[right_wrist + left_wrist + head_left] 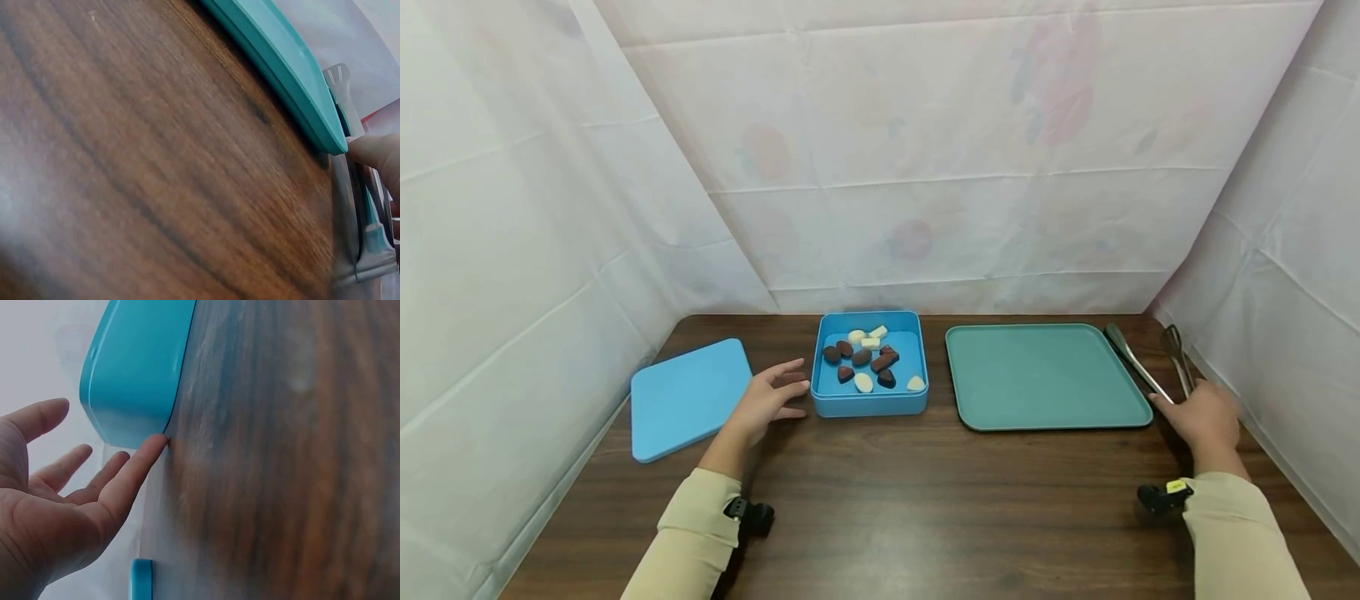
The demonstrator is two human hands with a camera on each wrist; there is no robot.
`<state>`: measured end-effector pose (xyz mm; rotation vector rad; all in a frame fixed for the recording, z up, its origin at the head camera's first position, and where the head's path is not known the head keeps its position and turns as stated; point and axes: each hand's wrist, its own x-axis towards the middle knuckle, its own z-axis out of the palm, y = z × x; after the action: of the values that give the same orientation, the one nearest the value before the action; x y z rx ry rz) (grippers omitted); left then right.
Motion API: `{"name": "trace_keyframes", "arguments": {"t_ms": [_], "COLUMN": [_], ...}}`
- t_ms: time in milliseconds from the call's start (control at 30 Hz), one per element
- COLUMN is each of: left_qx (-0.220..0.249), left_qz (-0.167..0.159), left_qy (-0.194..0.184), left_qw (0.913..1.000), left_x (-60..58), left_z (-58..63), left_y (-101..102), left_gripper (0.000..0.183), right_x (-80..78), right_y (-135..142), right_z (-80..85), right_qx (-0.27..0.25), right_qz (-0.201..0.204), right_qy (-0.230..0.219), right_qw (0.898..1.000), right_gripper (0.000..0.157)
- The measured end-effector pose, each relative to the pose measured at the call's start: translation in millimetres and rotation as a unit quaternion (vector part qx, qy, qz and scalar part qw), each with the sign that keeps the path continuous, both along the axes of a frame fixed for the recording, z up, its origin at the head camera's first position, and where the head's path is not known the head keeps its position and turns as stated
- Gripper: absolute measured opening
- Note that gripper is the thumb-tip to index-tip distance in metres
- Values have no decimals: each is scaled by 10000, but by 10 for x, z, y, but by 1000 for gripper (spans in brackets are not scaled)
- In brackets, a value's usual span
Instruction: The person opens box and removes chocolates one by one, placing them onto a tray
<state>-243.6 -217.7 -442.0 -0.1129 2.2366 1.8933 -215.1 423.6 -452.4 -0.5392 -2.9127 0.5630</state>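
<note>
A blue box [870, 407] with several dark and white chocolates [884, 360] inside stands at the back middle of the table. My left hand [763, 406] is at the box's left side, fingers spread and loosely bent, holding nothing. In the left wrist view one fingertip [156, 442] is right at the box's lower edge. At the right, my right hand [1212, 417] grips metal tongs [1142, 372] near their hinged end. The tongs' two arms spread apart and point toward the back. Part of the grip is cut off in the right wrist view.
A green tray [1045, 379] lies between the box and the tongs, its right front corner close to my right hand. The blue lid [688, 400] lies flat left of the box. White cloth [925, 150] hangs behind and on both sides of the wooden table [970, 508].
</note>
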Motion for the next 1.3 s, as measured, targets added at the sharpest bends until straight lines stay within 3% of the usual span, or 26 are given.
{"name": "trace_keyframes", "arguments": {"t_ms": [533,1000,1300], "left_qx": [142,272,326], "left_qz": [-312,-292,-291], "left_qy": [-58,-70,-127], "left_qw": [9994,9992,9990], "left_x": [-56,-64,-65], "left_z": [-27,-44,-19], "left_y": [103,107,102], "left_gripper": [56,55,56], "right_x": [-45,8,20], "right_y": [16,-16,13], "right_z": [50,53,71], "right_qx": [41,-20,-125], "right_qz": [-147,-193,-241], "right_qy": [-454,-219,-113], "right_qw": [9989,9996,9996], "right_gripper": [79,74,85]}}
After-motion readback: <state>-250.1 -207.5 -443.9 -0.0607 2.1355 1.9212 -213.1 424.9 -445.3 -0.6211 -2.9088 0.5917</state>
